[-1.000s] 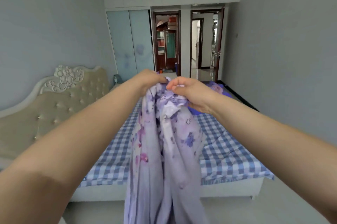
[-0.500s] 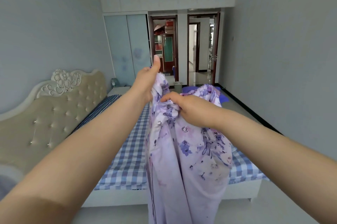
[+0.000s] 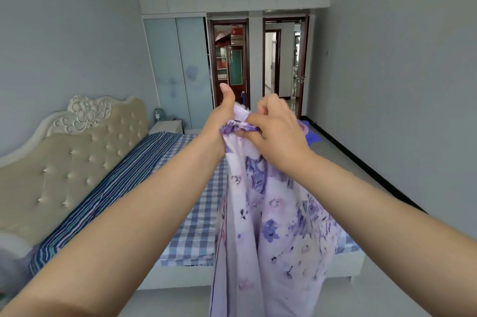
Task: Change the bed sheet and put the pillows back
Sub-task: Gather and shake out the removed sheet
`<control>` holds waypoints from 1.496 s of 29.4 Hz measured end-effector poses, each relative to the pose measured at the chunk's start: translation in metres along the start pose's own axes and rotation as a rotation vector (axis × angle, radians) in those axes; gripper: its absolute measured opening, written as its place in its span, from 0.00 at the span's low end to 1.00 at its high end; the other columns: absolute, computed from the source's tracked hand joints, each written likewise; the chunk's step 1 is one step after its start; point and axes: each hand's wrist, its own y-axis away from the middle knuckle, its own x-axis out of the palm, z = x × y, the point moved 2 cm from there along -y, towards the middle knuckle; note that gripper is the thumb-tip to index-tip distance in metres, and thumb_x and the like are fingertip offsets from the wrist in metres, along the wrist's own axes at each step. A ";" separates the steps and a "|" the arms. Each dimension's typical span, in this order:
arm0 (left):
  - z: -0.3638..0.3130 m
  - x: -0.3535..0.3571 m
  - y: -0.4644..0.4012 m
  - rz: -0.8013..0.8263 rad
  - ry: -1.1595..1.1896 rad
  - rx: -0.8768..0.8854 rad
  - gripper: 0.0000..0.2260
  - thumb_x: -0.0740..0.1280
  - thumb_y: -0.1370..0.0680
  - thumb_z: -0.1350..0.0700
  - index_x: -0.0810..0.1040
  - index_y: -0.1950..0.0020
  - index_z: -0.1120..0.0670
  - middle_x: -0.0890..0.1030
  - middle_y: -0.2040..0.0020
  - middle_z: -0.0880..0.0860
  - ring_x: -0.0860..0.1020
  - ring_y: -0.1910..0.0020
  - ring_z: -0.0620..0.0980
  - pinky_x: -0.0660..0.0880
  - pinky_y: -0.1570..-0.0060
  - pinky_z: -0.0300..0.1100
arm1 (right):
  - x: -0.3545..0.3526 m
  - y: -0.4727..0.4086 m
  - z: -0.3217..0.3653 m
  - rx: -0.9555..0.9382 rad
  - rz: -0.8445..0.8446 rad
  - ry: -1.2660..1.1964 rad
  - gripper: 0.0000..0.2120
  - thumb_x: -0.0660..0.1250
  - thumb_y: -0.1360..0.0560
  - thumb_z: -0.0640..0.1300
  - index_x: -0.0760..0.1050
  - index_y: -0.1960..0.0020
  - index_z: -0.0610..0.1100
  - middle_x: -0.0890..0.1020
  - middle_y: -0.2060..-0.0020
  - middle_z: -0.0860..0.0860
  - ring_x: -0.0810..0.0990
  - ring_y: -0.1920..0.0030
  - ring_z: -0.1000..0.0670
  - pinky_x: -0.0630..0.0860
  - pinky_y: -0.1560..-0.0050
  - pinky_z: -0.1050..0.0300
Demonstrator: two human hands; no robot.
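A pale lilac sheet [image 3: 273,234] with purple flowers hangs bunched in front of me, down past the bed's side. My left hand [image 3: 219,120] grips its top edge with the thumb pointing up. My right hand [image 3: 273,130] pinches the same edge just to the right, fingers curled round the cloth. Behind it lies the bed [image 3: 196,213] with a blue-and-white checked cover and a striped blue strip [image 3: 108,192] along the headboard side. No pillow is in view.
A beige tufted headboard [image 3: 59,161] stands at the left. A white bedside table [image 3: 167,126] and a pale blue wardrobe [image 3: 180,71] are at the back, beside two open doorways. Blue cloth [image 3: 313,137] lies on the floor beyond the bed. Grey floor runs along the right wall.
Both hands have worked along the sheet's edge and come together at its top. More of the sheet hangs spread below the right hand. The view has shifted left along the bed.
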 end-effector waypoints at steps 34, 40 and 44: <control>0.066 -0.011 0.010 -0.007 -0.350 0.337 0.15 0.56 0.18 0.48 0.75 0.57 0.55 0.77 0.60 0.53 0.74 0.61 0.47 0.70 0.62 0.42 | 0.029 -0.011 -0.023 0.607 0.109 -0.588 0.12 0.69 0.26 0.44 0.74 0.66 0.40 0.68 0.72 0.43 0.66 0.69 0.48 0.62 0.66 0.56; 0.054 -0.009 -0.001 -0.151 -0.188 0.394 0.14 0.56 0.18 0.50 0.72 0.60 0.55 0.76 0.62 0.54 0.73 0.60 0.52 0.70 0.62 0.45 | 0.025 -0.004 -0.032 0.295 0.173 -0.304 0.16 0.69 0.27 0.53 0.71 0.67 0.45 0.71 0.58 0.50 0.71 0.56 0.51 0.68 0.56 0.56; 0.031 -0.022 -0.023 -0.203 -0.166 0.379 0.17 0.55 0.17 0.48 0.66 0.63 0.54 0.71 0.65 0.54 0.68 0.66 0.49 0.63 0.66 0.42 | 0.034 0.030 -0.056 0.205 0.315 -0.062 0.21 0.72 0.34 0.61 0.68 0.60 0.47 0.63 0.52 0.54 0.62 0.50 0.52 0.66 0.50 0.56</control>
